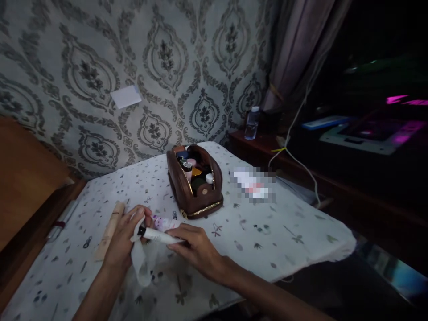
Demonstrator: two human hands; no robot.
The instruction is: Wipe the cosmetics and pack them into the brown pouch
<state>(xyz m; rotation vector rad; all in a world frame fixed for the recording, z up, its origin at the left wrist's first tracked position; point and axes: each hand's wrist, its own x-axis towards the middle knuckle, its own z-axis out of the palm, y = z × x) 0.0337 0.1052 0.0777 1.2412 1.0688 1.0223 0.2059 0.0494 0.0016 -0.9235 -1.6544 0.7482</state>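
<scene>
My right hand grips a white squeeze tube by its flat end, the black-capped end pointing left. My left hand is closed on a white tissue, which wraps near the tube's black cap and hangs down below it. A white packet with purple markings lies just behind the tube. Next to my left hand lies a beige tube, partly covered by that hand. Beyond my hands stands a brown cosmetic bag, unzipped, with several bottles and small containers inside.
A cloth with small plant prints covers the table. A blurred-out white item lies right of the bag. On a dark ledge at the back stands a clear bottle. A white cable hangs at the right. Wooden board rises at left.
</scene>
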